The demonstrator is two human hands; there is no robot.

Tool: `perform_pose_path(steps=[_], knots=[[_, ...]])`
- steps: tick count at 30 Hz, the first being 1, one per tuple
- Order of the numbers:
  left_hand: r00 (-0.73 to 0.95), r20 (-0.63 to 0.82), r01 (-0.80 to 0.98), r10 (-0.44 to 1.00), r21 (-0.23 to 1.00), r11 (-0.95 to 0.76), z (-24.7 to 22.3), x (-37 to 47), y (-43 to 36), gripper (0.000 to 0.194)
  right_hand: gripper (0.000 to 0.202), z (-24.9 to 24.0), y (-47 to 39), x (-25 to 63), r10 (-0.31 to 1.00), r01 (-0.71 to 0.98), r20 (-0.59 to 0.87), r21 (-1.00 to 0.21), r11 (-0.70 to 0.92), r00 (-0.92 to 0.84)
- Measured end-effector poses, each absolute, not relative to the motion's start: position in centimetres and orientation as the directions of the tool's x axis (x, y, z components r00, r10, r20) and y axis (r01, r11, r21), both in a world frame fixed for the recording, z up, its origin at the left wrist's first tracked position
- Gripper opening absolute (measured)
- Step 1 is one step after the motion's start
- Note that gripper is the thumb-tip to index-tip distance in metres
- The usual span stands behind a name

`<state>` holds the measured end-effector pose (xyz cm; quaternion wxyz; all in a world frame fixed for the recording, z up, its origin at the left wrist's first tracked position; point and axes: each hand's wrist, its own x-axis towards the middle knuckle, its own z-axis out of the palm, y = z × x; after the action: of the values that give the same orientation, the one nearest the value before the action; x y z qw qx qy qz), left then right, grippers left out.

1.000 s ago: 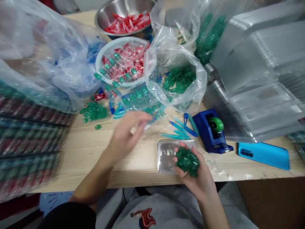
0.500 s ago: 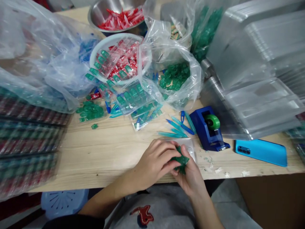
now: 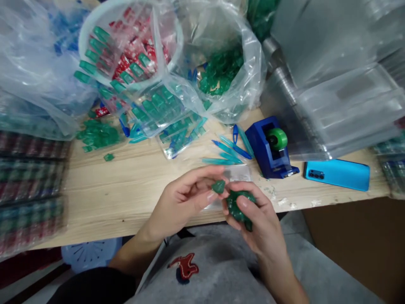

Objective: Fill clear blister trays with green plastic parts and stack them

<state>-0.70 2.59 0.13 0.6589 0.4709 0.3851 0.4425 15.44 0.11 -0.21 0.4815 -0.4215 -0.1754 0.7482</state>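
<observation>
My left hand (image 3: 186, 198) pinches one small green translucent plastic piece (image 3: 218, 186) between thumb and fingers. Right beside it, my right hand (image 3: 257, 219) is closed around a clump of similar green plastic pieces (image 3: 238, 204). Both hands are over the table's front edge, close together. Partly covered by them, a clear plastic tray (image 3: 237, 172) lies on the wood. Several blue and turquoise pointed plastic sticks (image 3: 229, 152) lie just beyond. A single green piece (image 3: 109, 157) sits on the left, near a pile of green pieces (image 3: 99, 134).
A blue tape dispenser (image 3: 268, 147) and a blue phone (image 3: 338, 175) are on the right. Clear plastic cases (image 3: 348, 109) are stacked behind them. At the back stand a white basin (image 3: 84, 40) of red packets and a clear bag (image 3: 253, 80) of green pieces. Filled packs (image 3: 31, 194) are stacked left.
My hands have drawn apart, and the left now holds one green piece away from the clump in the right. The camera view has shifted, so the table's things appear higher in the picture.
</observation>
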Motion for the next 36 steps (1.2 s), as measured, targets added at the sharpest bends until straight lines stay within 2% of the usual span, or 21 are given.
perform_pose_path(steps=[2,4,7,10,15,19,23,30,36], knots=[[0.324,-0.054,-0.076,0.945,0.994,0.083,0.4,-0.7,2.4,0.031,0.016,-0.1,-0.2,15.5,0.942,-0.374,-0.333,-0.869,-0.325,-0.044],[0.323,-0.013,0.032,0.946,0.999,0.003,0.6,-0.7,2.3,0.030,0.027,0.0,-0.3,15.5,0.983,-0.134,-0.175,-0.977,-0.166,0.053],[0.349,-0.017,0.128,0.937,0.991,-0.030,0.4,-0.8,1.8,0.031,0.038,-0.2,-0.3,15.8,0.999,0.070,-0.030,-0.997,-0.031,0.018],[0.369,-0.072,0.225,0.927,0.974,-0.014,-0.3,-1.1,0.8,0.028,0.036,-0.8,-0.7,16.1,0.998,0.135,-0.023,-0.991,-0.014,-0.065],[0.426,-0.240,0.299,0.872,0.947,0.114,-1.8,-2.1,-0.7,0.015,0.028,-2.6,-2.2,16.6,0.951,0.099,-0.227,-0.973,-0.210,-0.210],[0.537,-0.321,0.253,0.780,0.943,0.215,-2.3,-2.9,-0.8,0.011,0.015,-3.3,-2.6,16.8,0.896,0.061,-0.354,-0.935,-0.350,-0.268],[0.593,-0.332,0.144,0.734,0.940,0.309,-2.3,-3.2,-0.2,0.009,0.008,-3.4,-2.0,16.7,0.863,0.004,-0.392,-0.911,-0.412,-0.319],[0.564,-0.333,0.109,0.755,0.937,0.332,-2.4,-3.3,0.6,0.011,0.021,-3.2,-1.3,16.2,0.864,-0.044,-0.406,-0.898,-0.437,-0.299],[0.612,-0.345,0.078,0.711,0.922,0.380,-2.5,-4.1,0.8,0.013,0.011,-3.1,-0.7,16.1,0.781,-0.086,-0.423,-0.854,-0.514,-0.460]])
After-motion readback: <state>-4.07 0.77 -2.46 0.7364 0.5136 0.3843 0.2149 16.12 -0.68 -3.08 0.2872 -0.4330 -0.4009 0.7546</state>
